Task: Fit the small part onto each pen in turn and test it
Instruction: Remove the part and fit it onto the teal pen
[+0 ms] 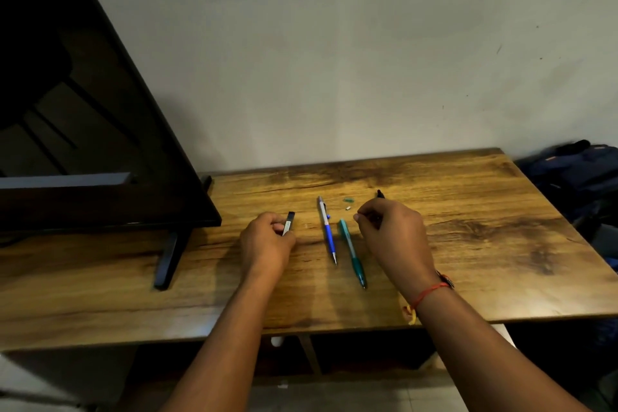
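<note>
On the wooden table (pixel 468 244) lie a blue and silver pen (pixel 327 229) and, just to its right, a green pen (pixel 352 252), both pointing toward me. My left hand (pixel 266 241) grips a small flat case (pixel 288 223) with a black end. My right hand (pixel 394 231) is curled around a black pen (pixel 380 194), whose far end sticks out beyond the fingers. Two small loose parts lie between the pens and my right hand, a green one (pixel 348 200) and a pale one (pixel 347 208). A tiny blue piece (pixel 328 216) sits beside the blue pen.
A dark flat screen (pixel 83 144) on a black foot (pixel 167 261) stands on the left part of the table. A grey wall rises behind the table. A dark blue bag (pixel 578 174) lies off the table's right edge. The floor shows below the front edge.
</note>
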